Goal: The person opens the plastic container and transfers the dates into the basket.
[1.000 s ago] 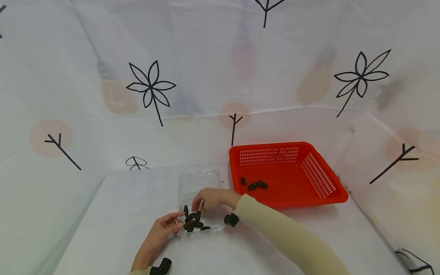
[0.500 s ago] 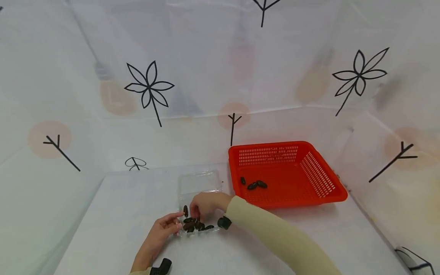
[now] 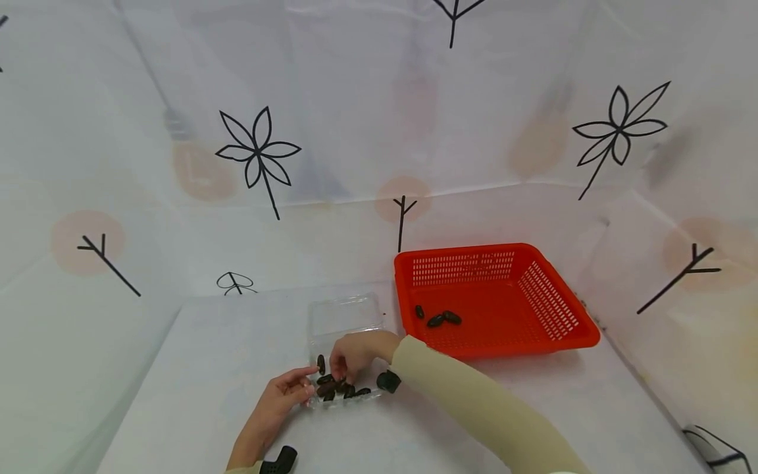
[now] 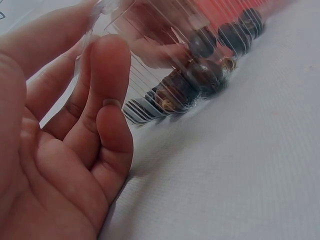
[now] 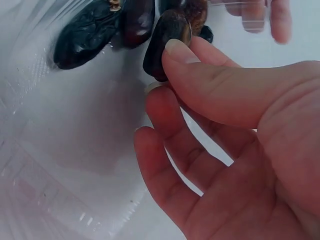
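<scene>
Nearest on my feed is the left hand (image 3: 281,398), a dark wrist camera (image 3: 281,459) strapped behind it. Its thumb and fingers are closed over the side of a clear plastic container (image 5: 80,130), steadying that edge. One dark, date-like piece (image 3: 321,364) lies inside, just beside the left fingertips.

A little farther out I have the right hand (image 3: 354,355) reaching down into the container, its light yellow sleeve (image 3: 474,401) running back to the right. Thumb and index finger pinch a single dark fruit (image 5: 158,42); the remaining fingers are bent loosely and hold nothing. From here I cannot tell whether that fruit touches the container floor. More dark fruits (image 5: 87,35) lie clustered right by the fingertips, on the near side of the right hand, several touching one another.

Just beyond the right hand, the container's clear lid (image 3: 345,315) lies folded back on the white tabletop (image 3: 225,368). Past the right hand and to its right I see a red slotted basket (image 3: 491,306), with three dark pieces (image 3: 453,318) on its floor, toward the hand's side. Behind everything hangs a pale cloth (image 3: 349,145) printed with black flowers and twigs.
</scene>
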{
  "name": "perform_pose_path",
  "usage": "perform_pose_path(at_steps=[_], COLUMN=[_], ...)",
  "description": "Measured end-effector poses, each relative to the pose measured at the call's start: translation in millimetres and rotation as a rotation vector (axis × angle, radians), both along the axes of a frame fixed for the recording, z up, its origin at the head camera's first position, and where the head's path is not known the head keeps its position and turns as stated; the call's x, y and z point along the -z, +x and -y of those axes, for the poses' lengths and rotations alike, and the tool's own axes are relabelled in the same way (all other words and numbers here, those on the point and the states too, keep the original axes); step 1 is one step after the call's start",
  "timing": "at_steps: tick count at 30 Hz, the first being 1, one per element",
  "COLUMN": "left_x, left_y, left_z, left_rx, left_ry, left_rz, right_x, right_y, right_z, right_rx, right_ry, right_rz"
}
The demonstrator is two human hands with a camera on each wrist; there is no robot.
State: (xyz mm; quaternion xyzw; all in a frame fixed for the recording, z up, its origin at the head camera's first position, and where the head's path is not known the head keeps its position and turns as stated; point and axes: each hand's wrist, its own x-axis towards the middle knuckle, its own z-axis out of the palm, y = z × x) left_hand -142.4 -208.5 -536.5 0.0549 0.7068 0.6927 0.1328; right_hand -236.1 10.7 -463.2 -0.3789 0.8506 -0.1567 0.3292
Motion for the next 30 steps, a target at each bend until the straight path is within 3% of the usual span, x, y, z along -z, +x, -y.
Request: perform_pose_path(at_steps=[15, 30], left_x=[0.4, -1.4], left_y=[-0.3, 1.2], left_z=[-0.5, -2.5], left_rx=[-0.016, -0.022], left_ry=[-0.021, -0.024], left_rz=[0.003, 0.016], right_x=[-29.3, -56.0], right_y=[-7.1, -14.4], right_z=[-14.7, -43.9], right_rx=[-0.087, -0.012], right_ry=[-0.103, -0.227], right_rz=[0.052, 0.074])
